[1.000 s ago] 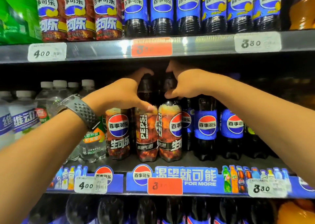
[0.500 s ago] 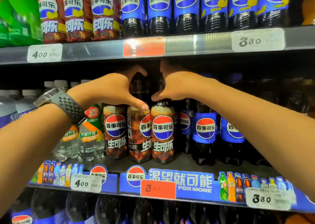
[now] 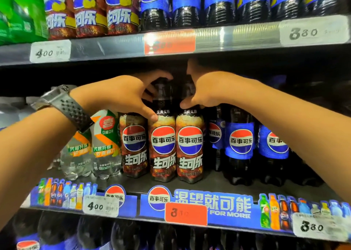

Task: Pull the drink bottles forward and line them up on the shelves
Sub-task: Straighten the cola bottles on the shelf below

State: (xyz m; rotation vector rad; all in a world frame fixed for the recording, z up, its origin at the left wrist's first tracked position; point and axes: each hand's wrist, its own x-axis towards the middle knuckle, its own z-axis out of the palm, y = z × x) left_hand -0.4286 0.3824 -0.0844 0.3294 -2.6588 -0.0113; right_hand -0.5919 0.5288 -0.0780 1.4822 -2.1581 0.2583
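Left hand: your left hand [image 3: 123, 95] is curled round the neck of the middle brown-label bottle [image 3: 163, 145], a dark cola bottle of clear plastic in a brown flame-printed wrap. The thumb presses on its shoulder and the fingers wrap behind.
Right hand: your right hand [image 3: 210, 90] arches over the neck of the right brown-label bottle [image 3: 190, 145], the twin of the first. The thumb tip sits on the shoulder and the fingers curl behind the neck into shadow.
Position: both bottles stand upright and touching, side by side, near the front of the dark middle shelf [image 3: 218, 183]. They are a little ahead of the third brown-label bottle [image 3: 133, 145] on their left.
Neighbours: blue-label cola bottles [image 3: 240, 145] stand just beside on the right. Clear soda bottles with orange-and-green labels [image 3: 102, 151] stand further left.
Weight: they look full, so expect the heft low down and a tall body that tips if you drag it by the cap.
Surface: the printed wrap is probably slick, and the walls likely give a little under a squeeze.
Grip: the shoulder, where the neck widens, looks like your firmest hold. Slide the bottle rather than lift it.
Risk: a jerk could rock a bottle into its neighbours.
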